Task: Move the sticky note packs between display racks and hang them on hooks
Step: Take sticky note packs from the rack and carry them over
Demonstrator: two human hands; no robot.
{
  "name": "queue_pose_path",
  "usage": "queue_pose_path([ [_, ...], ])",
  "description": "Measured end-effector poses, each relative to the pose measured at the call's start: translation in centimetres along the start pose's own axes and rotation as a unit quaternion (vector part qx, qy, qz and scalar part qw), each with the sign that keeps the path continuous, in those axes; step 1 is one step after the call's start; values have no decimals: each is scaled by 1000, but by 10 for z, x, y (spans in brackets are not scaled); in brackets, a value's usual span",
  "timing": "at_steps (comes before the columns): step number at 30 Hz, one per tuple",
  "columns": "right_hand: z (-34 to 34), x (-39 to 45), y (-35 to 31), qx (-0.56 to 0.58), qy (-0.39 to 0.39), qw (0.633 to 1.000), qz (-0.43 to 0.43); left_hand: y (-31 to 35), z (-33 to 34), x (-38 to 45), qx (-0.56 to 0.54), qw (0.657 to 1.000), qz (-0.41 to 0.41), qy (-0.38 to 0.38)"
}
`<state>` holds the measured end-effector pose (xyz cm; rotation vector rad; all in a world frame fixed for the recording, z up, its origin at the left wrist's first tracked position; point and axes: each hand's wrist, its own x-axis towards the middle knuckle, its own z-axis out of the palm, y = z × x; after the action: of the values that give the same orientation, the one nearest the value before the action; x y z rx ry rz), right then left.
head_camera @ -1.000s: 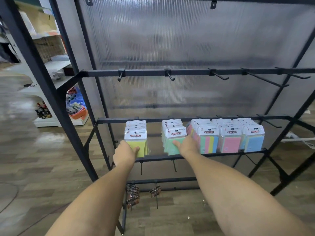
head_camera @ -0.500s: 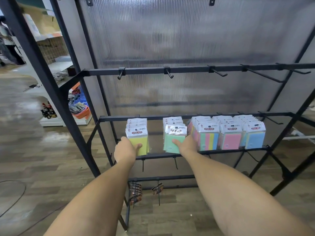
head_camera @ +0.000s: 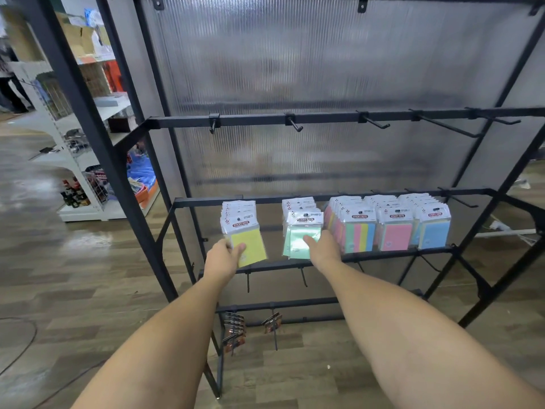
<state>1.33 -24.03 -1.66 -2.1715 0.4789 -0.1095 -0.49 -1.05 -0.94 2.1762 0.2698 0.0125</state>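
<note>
Both hands now grip front packs: left hand (head_camera: 222,258) pinches the yellow pack (head_camera: 247,246), right hand (head_camera: 323,249) holds the green pack (head_camera: 300,240), its fingers curled behind. Neither is off its hook; hooks (head_camera: 293,124) above the fingers are bare.

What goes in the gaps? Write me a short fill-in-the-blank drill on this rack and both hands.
1. The left hand grips a ____ pack.
2. The right hand holds a ____ pack.
3. The hooks on the upper bar hold ____ packs.
4. Right of the striped packs hang ____ packs.

Missing words: yellow; green; no; pink
</note>
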Motion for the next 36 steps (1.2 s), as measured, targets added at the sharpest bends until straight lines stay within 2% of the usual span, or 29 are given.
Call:
queue_pose_path([
  [4, -6, -10, -1, 20, 7, 999, -38, -2, -2, -7, -19, 999, 36, 10],
  [10, -39, -35, -1, 27, 16, 997, -74, 11, 25, -13, -4, 996, 74, -53],
  [15, -82, -44, 50, 20, 74, 997, -4, 28, 77, -14, -9, 987, 105, -122],
  [19, -126, -58, 123, 27, 147, 985, 88, 56, 151, -30, -9, 964, 154, -218],
  [23, -178, -84, 198, 48, 225, 956, 182, 94, 238, -62, 9, 922, 201, -331],
  [27, -231, -107, 277, 59, 292, 917, 263, 129, 328, -103, 24, 880, 234, -412],
  [32, -296, -125, 360, 130, 357, 866, 324, 178, 425, -153, 26, 834, 262, -485],
  [36, -344, -141, 407, 180, 402, 827, 350, 212, 488, -186, 9, 819, 265, -510],
])
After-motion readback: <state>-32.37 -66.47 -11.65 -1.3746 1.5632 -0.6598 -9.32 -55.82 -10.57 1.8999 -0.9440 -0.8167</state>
